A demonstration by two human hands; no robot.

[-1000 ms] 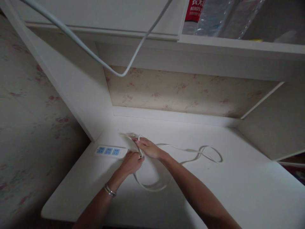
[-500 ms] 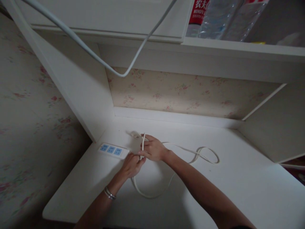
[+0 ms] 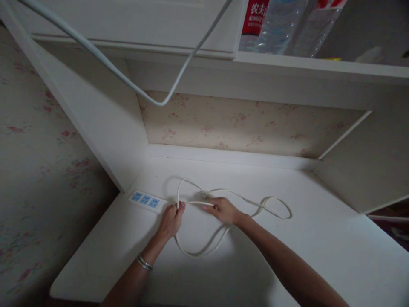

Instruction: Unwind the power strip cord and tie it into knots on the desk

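A white power strip (image 3: 162,207) with several blue outlets lies on the left of the white desk. Its near end meets my left hand (image 3: 171,219), which is closed with thumb and fingers pinching the white cord (image 3: 194,202). A loop of the cord rises from that pinch and curves over to the right. My right hand (image 3: 224,209) is closed round another stretch of the cord, drawn across between both hands. Just behind the right fingers lies a pale piece that looks like the plug (image 3: 203,195), partly hidden. More cord (image 3: 200,256) sags below the hands.
A loose coil of cord (image 3: 281,207) rests on the desk (image 3: 306,251) to the right. Overhead, a thick white cable (image 3: 161,103) hangs close to the camera. Plastic bottles (image 3: 277,27) stand on the shelf (image 3: 300,62) above. Side panels bound the desk left and right.
My hands have moved apart, the right one to the right, pulling a length of cord between them. A loop now stands up from the left hand. The view has shifted slightly.
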